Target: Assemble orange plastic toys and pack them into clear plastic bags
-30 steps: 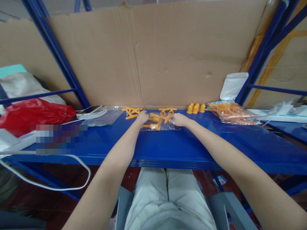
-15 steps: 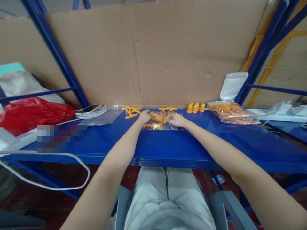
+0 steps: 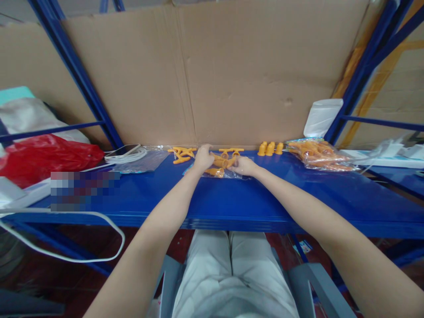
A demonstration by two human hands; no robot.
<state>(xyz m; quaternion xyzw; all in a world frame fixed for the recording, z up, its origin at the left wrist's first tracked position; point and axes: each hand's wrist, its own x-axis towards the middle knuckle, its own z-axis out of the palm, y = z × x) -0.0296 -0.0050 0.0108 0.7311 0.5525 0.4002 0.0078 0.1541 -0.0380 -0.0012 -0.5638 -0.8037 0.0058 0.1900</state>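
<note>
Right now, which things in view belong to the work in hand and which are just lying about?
Likely in the work:
clear bag between left hand and right hand
orange pieces in or on it
probably loose orange pieces, upright orange cups, filled bag

Apparently just lying about:
red plastic
coiled white cable

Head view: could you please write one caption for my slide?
Left hand and right hand at a clear plastic bag with yellow-orange plastic parts, on a glossy blue table.
</note>
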